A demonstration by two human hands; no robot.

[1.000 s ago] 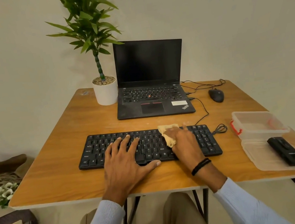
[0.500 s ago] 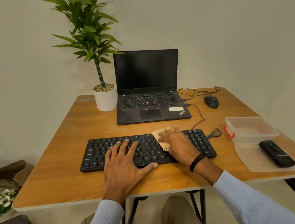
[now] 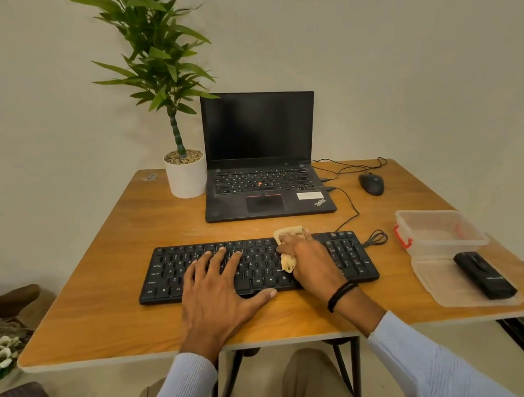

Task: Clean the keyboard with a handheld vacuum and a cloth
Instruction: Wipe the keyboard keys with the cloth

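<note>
A black keyboard (image 3: 170, 271) lies across the front of the wooden table (image 3: 105, 287). My left hand (image 3: 220, 291) rests flat on its middle keys with the fingers spread. My right hand (image 3: 309, 259) grips a crumpled tan cloth (image 3: 288, 262) and presses it onto the keys right of centre. The cloth shows above and to the left of my fingers. A black handheld vacuum (image 3: 483, 275) lies on a clear plastic lid (image 3: 441, 284) at the right edge of the table.
An open black laptop (image 3: 262, 164) stands behind the keyboard, with a potted plant (image 3: 183, 172) to its left and a wired mouse (image 3: 371, 184) to its right. A clear plastic box (image 3: 440, 230) sits right of the keyboard. Cables run between laptop and keyboard.
My right hand has slid the cloth a little to the left along the keys. My left hand has stayed put on the keyboard. The camera has tilted upward.
</note>
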